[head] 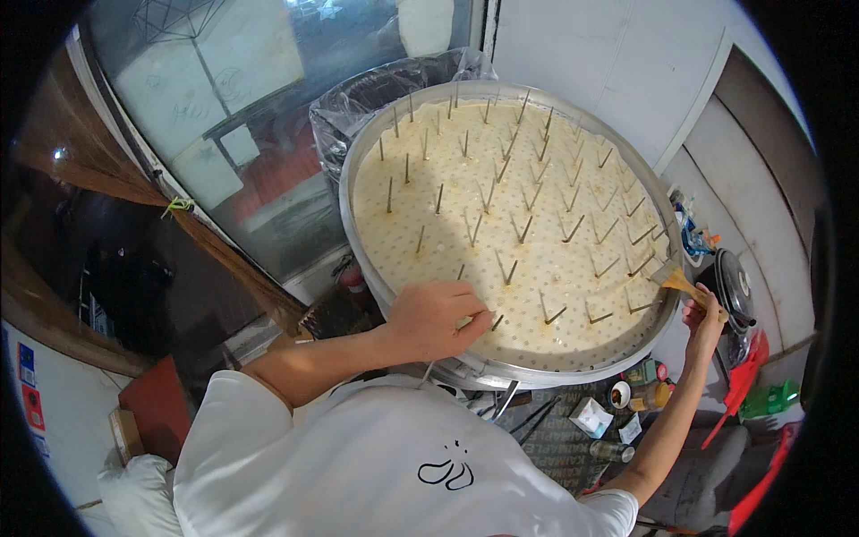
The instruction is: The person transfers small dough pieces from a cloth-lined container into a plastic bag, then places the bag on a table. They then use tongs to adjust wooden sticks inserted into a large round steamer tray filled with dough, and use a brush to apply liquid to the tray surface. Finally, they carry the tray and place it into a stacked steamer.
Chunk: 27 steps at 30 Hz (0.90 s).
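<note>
A large round metal tray (513,381) spreads before me, lined with a pale dotted sheet (446,245) through which several thin metal pins (525,229) stick up. My right hand (703,314), at the tray's right rim, grips the wooden handle of a flat brush (683,285). The brush head lies over the sheet's right edge, close to the pins there. Over the near left part of the tray is my left hand (439,321), fingers curled and fingertips beside a short pin (497,323). Whether those fingertips hold anything is hidden.
Clear plastic (335,127) covers a dark object behind the tray. Below the tray's right side, a table holds a jar with an orange lid (649,397), a white packet (592,417) and a glass (612,451). A lidded pot (731,285) stands at right; glass panels (268,121) rise at left.
</note>
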{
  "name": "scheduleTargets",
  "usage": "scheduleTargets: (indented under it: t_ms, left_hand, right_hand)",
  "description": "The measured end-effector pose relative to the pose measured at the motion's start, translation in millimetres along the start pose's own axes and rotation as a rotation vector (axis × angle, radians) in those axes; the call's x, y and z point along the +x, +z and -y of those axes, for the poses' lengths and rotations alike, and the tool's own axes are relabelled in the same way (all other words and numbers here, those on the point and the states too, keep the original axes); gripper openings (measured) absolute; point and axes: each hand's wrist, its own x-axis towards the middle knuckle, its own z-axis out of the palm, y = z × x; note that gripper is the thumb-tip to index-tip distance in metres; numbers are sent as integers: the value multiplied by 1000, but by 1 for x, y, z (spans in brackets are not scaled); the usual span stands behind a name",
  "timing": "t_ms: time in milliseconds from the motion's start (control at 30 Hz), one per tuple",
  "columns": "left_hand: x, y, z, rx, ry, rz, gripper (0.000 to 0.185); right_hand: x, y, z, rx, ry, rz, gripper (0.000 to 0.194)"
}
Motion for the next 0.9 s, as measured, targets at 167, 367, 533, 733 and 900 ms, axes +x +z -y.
scheduleTargets:
  t_ms: [167, 367, 533, 733, 900]
  left_hand:
    - [-3, 1, 2, -67, 8, -24, 11]
    - [-8, 8, 6, -2, -10, 73, 27]
    - [-16, 9, 10, -32, 58, -49, 26]
    - [-18, 9, 10, -53, 53, -67, 27]
    - [-16, 12, 10, -43, 39, -73, 28]
  right_hand:
    - [17, -18, 3, 107, 57, 67, 36]
    - [42, -44, 31, 300, -134, -295, 35]
    - [48, -36, 36, 133, -216, -299, 33]
    - [41, -8, 28, -64, -141, -339, 33]
    - [39, 5, 28, -134, -118, -323, 33]
